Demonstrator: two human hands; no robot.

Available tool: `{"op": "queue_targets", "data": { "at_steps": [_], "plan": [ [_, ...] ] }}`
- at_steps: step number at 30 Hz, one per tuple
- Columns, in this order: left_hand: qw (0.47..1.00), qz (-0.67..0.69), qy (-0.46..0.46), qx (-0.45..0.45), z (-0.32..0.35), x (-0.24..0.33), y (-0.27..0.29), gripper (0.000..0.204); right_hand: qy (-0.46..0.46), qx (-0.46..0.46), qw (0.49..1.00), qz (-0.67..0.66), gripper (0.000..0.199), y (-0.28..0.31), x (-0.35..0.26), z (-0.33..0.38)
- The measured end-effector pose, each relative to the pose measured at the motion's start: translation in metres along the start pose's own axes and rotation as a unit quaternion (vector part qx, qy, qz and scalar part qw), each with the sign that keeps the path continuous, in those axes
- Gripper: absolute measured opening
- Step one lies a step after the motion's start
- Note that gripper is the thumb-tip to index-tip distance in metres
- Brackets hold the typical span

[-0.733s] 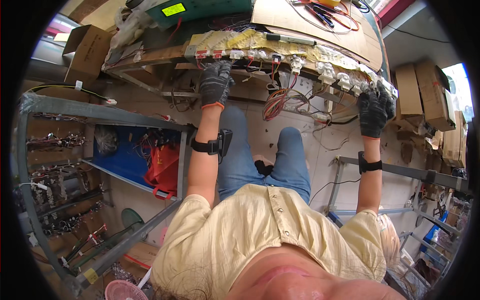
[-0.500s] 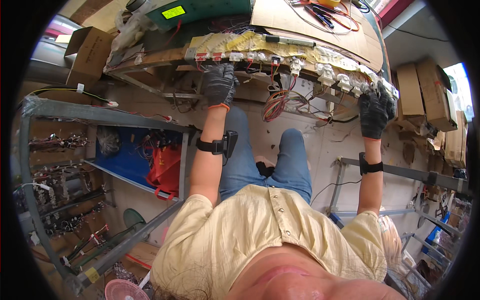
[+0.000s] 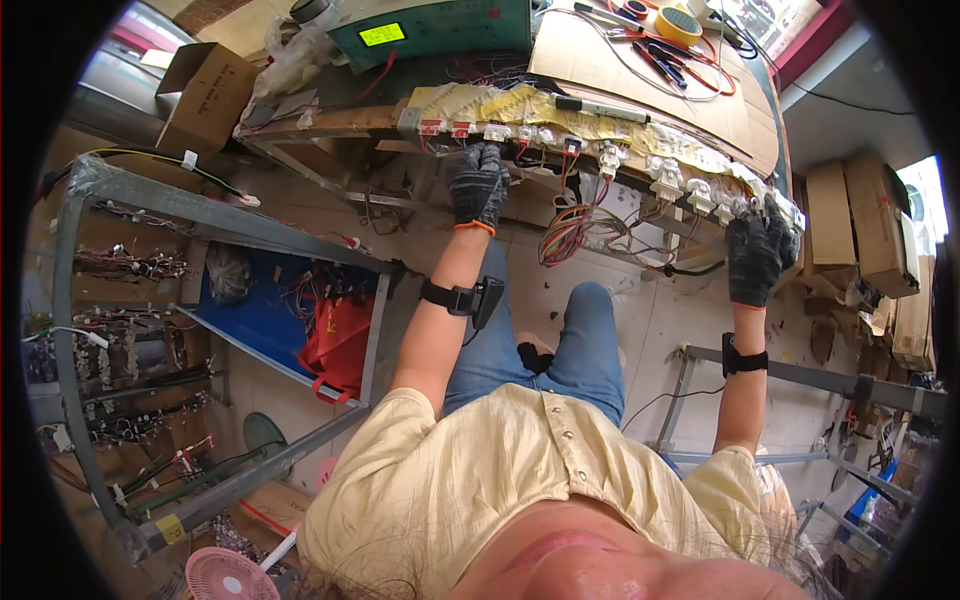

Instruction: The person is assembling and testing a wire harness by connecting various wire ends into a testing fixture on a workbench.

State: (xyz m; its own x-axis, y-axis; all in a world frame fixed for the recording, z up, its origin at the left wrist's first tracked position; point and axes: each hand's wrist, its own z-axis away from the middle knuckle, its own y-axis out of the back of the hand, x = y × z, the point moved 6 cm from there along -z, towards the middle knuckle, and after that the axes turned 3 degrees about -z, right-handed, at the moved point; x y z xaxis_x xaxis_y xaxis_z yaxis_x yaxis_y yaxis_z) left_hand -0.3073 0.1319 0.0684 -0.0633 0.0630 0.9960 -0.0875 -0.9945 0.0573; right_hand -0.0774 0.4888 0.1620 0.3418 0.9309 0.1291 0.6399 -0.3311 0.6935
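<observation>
Along the front edge of the bench runs a board (image 3: pixel 540 104) carrying a row of red, white and black plug connectors, with yellowed tape on top. My left hand (image 3: pixel 480 187), in a dark grey glove, reaches up to a white connector (image 3: pixel 497 132) near the board's left end. Its fingers are closed together there; whether they grip the connector or a wire is hidden. At the right end, my gloved right hand (image 3: pixel 763 252) is bent against the last white fittings, fingers curled, and what lies between them I cannot make out. A bundle of coloured wires (image 3: pixel 572 232) hangs between my hands.
A green tester (image 3: pixel 440 42) with a lit screen stands behind the board. Cardboard (image 3: pixel 590 55) lies on the bench under pliers (image 3: pixel 660 65) and a yellow roll (image 3: pixel 678 26). Metal frames (image 3: pixel 200 207) flank me, and cartons (image 3: pixel 880 225) stack at the right.
The view has shifted, so the bench sits lower and further right. My left hand has moved slightly right along the row, toward the white connector. My right hand stays at the board's right end.
</observation>
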Motion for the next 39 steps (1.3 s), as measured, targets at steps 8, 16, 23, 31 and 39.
{"op": "queue_targets", "data": {
  "at_steps": [8,16,23,31,39],
  "plan": [
    [0.994,0.099,0.036,0.025,0.007,-0.001,0.001,0.020,-0.004,0.002,1.000,-0.007,0.023,-0.003,0.004,0.003],
    [0.998,0.040,0.021,0.044,0.005,0.002,-0.001,0.016,-0.006,0.007,1.000,-0.025,0.025,0.000,0.002,0.002],
    [0.861,-0.247,-0.388,0.218,0.013,0.020,-0.012,0.016,-0.023,-0.015,0.999,-0.033,0.027,-0.005,0.006,0.005],
    [0.966,0.106,-0.103,0.210,-0.015,-0.038,-0.011,0.017,-0.013,-0.002,0.999,-0.032,0.020,-0.008,0.005,0.004],
    [0.980,0.140,-0.035,0.135,0.016,-0.008,-0.002,0.013,-0.011,0.003,1.000,-0.011,0.021,0.003,0.011,0.006]
  ]
}}
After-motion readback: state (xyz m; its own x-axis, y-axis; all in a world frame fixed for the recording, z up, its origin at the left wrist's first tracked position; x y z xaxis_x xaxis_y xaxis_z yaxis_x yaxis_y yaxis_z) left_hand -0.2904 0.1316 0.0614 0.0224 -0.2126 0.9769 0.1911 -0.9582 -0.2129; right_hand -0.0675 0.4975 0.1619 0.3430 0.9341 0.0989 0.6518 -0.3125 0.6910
